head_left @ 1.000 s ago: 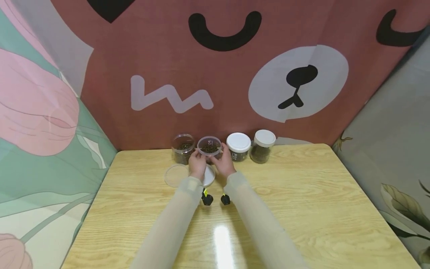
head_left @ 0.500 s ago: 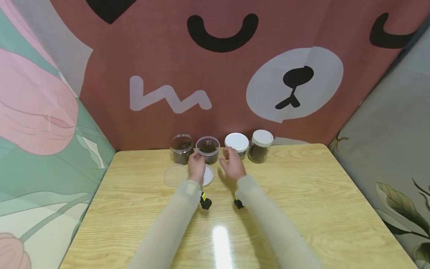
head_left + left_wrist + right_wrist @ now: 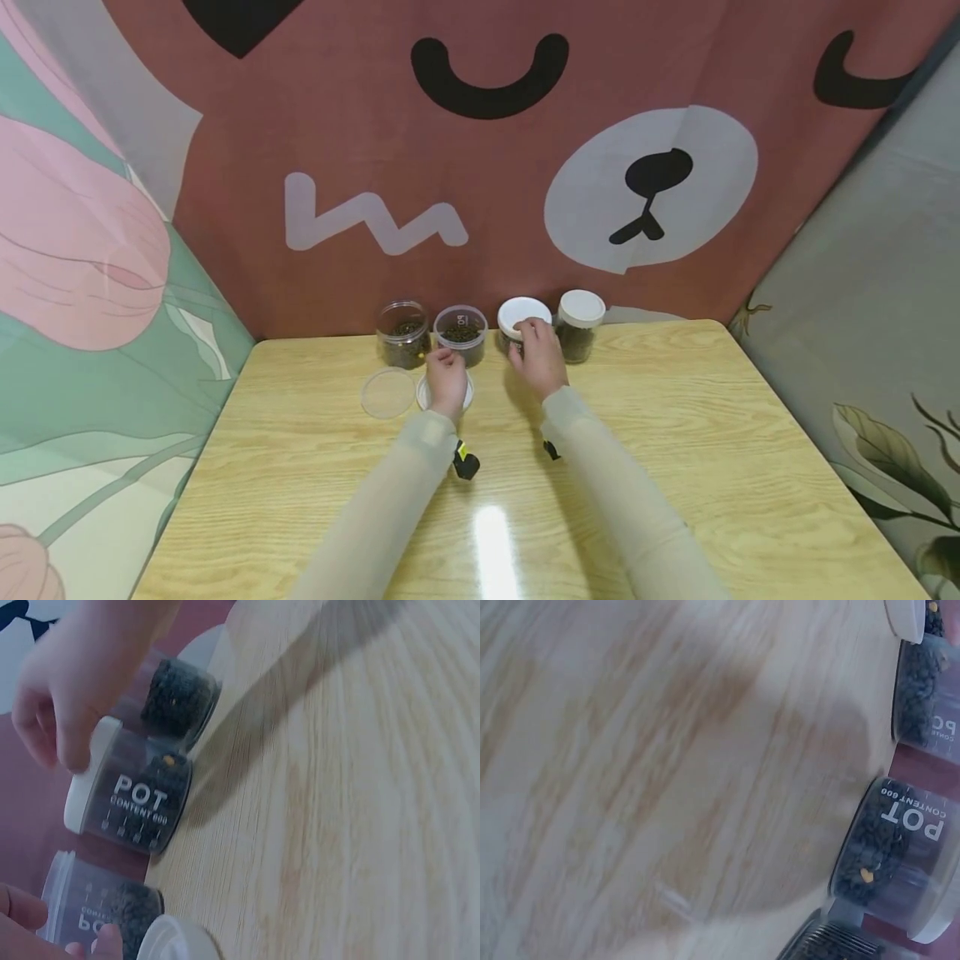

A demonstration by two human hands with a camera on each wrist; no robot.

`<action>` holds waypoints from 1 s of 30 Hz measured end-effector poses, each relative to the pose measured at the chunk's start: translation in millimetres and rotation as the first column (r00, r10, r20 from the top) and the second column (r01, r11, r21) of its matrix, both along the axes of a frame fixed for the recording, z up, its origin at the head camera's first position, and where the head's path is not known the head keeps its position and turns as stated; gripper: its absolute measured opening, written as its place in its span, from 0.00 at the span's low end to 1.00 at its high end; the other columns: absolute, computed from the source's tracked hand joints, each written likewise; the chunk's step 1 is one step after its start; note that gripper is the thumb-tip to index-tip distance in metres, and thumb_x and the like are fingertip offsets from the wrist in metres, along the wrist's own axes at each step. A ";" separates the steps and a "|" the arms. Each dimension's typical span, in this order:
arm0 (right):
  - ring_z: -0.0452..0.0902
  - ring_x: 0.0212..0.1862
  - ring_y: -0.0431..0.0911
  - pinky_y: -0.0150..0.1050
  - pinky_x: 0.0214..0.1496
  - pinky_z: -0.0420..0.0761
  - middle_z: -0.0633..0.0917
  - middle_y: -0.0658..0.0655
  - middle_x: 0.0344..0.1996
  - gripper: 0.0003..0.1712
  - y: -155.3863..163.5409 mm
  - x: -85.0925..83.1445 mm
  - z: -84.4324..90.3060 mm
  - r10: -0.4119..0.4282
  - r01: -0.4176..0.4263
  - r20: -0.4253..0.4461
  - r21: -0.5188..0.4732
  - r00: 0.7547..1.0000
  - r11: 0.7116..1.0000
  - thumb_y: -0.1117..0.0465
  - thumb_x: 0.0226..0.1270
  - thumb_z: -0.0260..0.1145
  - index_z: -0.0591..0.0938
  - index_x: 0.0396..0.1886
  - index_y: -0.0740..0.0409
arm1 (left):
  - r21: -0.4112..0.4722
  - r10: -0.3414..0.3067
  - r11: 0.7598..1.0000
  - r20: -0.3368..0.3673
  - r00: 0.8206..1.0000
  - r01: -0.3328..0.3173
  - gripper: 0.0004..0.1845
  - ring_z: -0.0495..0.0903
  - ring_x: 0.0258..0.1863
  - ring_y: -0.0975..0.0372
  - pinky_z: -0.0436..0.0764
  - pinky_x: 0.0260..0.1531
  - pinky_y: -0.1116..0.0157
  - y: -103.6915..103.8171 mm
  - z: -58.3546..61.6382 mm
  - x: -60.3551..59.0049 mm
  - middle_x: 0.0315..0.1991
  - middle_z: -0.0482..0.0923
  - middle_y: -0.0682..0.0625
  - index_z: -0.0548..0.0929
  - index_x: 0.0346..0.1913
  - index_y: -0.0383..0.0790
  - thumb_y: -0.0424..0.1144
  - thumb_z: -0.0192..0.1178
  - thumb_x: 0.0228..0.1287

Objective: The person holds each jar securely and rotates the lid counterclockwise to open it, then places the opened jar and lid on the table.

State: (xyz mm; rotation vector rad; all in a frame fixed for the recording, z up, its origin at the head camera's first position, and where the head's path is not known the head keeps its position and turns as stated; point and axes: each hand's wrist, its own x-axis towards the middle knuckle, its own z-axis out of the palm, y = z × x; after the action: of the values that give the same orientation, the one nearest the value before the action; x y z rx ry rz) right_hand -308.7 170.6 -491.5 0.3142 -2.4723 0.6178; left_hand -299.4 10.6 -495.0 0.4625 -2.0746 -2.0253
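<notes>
One capped jar [image 3: 522,327] is standing upright, dark contents, white lid; R hand [image 3: 538,357] fingers gripping lid, L hand [image 3: 446,379] fingers curling loosely, holding nothing.

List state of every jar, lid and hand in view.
Leftmost jar: open, upright.
Second jar: open, upright.
Third jar: white lid on, right hand on it.
Fourth jar: lidded, untouched.
Clear lid: flat on table.
White lid: under left hand.

Jars [image 3: 465,333] rearward; bare table [image 3: 675,467] nearer.
</notes>
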 end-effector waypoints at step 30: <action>0.79 0.60 0.55 0.48 0.65 0.77 0.86 0.59 0.55 0.18 31.8 -1.0 -1.2 0.096 -0.097 0.012 0.175 0.995 0.980 0.68 0.65 0.72 0.86 0.54 0.61 | -0.079 -0.521 0.853 -0.089 0.849 0.516 0.45 0.58 0.72 0.31 0.62 0.72 0.45 15.1 -6.9 5.6 0.74 0.54 0.25 0.55 0.79 0.35 0.24 0.64 0.61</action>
State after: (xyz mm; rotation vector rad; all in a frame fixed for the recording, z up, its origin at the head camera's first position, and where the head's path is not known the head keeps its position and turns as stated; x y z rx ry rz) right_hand -309.7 202.4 -492.7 0.5049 -2.5313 0.4393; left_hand -293.9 25.8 -501.9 -0.2533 -2.3620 -2.1902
